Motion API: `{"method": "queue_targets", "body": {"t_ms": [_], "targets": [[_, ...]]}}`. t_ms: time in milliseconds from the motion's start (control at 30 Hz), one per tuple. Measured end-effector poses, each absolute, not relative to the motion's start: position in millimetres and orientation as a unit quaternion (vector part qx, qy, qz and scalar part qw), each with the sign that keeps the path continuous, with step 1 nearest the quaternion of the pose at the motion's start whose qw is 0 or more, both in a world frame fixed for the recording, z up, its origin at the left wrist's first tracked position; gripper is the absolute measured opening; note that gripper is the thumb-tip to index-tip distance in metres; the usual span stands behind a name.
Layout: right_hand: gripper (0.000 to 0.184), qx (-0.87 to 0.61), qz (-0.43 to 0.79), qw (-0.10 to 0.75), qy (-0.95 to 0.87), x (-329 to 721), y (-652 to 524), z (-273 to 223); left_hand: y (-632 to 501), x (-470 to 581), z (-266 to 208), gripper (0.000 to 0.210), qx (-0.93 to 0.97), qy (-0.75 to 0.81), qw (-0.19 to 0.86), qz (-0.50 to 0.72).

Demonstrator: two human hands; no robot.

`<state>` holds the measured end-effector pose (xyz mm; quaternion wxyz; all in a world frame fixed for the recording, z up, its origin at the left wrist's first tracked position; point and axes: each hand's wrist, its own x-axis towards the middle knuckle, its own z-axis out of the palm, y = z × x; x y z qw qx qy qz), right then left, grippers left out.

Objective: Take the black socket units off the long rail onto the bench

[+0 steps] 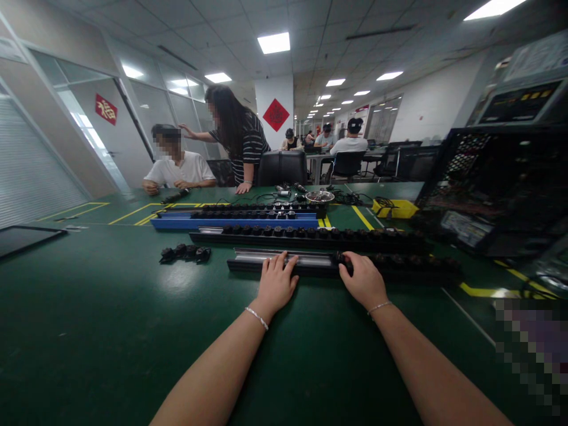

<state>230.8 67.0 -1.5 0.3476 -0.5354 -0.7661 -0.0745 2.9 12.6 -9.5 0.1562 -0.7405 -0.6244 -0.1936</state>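
Observation:
Across the green tabletop lies a long black rail with a shiny metal channel along its left part. My left hand rests on this rail, fingers spread over the channel. Farther right on the same rail, my right hand has its thumb and fingers bent around a small black part, mostly hidden by the fingers. More round black parts sit in a row to the right of that hand. Behind it runs a second black rail filled with similar black pieces.
Loose black parts lie left of the rails. Farther back are a blue rail, a metal dish and a yellow tray. An opened computer case stands at right. Two people are across the table, one leaning a hand on it.

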Motion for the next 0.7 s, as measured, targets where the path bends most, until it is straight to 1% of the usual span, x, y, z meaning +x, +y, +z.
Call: {"method": "queue_targets", "body": {"t_ms": [233,533,700], "targets": [[0.031,-0.526,-0.055,0.334,-0.78,228.3,65.3,-0.6,10.3,5.1,-7.1,0.052,-0.75,-0.619,0.142,-0.185],[0.033,-0.499,-0.033,0.32,-0.805,225.7,64.5,-1.6,7.9,19.1,1.3,0.049,-0.792,-0.572,0.135,-0.163],[0.035,-0.475,-0.026,0.308,-0.824,224.6,65.5,-2.3,12.9,28.8,2.4,0.053,-0.794,-0.572,0.134,-0.155]]}}
